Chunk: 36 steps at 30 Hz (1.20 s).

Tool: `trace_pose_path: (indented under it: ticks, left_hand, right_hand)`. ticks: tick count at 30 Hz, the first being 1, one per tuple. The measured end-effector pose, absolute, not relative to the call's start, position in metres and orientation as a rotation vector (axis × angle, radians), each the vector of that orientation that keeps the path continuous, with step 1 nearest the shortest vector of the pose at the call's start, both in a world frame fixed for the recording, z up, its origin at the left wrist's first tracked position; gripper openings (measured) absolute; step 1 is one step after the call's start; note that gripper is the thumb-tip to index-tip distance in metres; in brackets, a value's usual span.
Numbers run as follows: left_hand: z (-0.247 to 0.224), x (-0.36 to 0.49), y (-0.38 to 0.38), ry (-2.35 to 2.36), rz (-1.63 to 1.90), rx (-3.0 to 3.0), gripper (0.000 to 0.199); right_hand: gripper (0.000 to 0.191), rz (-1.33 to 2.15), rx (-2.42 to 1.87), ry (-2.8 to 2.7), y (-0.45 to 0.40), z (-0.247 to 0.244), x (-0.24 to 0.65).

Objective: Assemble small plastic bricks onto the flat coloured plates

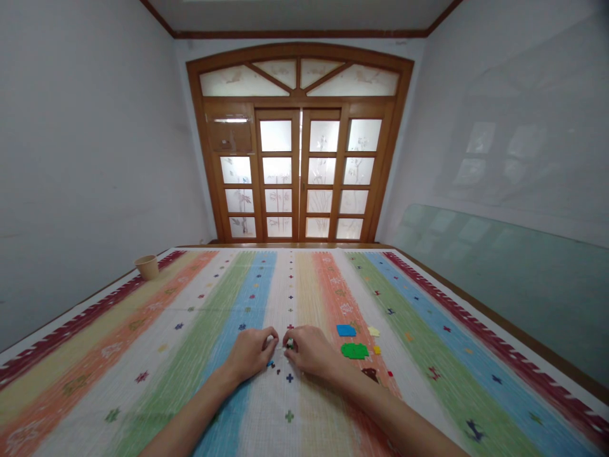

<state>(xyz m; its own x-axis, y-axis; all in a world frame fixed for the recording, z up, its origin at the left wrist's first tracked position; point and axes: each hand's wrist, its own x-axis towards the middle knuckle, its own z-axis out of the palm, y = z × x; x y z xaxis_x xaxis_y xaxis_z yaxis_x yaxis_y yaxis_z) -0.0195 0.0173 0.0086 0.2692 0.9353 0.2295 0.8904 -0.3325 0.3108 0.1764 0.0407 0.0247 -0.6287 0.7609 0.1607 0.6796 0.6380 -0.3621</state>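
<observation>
My left hand is closed in a pinch above the cloth, with a bit of white showing at the fingertips. Facing it a short gap away, my right hand pinches a small white and green piece, mostly covered by the fingers. Just below the left fingers lie a tiny blue piece and a tiny dark piece. Beyond the right wrist are a flat blue piece and a green piece with an uneven outline. A brown piece lies partly behind my right forearm.
A pale yellow piece, a small bright yellow piece and a tiny red piece lie on the right. A tan paper cup stands at the far left edge. Striped cloth covers the table; a greenish panel is at right.
</observation>
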Motion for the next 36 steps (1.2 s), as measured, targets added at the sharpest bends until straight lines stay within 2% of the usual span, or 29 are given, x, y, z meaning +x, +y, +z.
trace_pose_path:
  ticks: [18, 36]
  left_hand:
    - [0.004, -0.021, 0.019, 1.736, 0.603, 2.435, 0.024]
    - [0.006, -0.021, 0.018, 1.726, 0.584, 2.429, 0.023]
  right_hand:
    - [0.025, 0.379, -1.235, -2.572, 0.039, 0.029, 0.174]
    - [0.018, 0.411, -1.087, -2.536, 0.056, 0.047, 0.186]
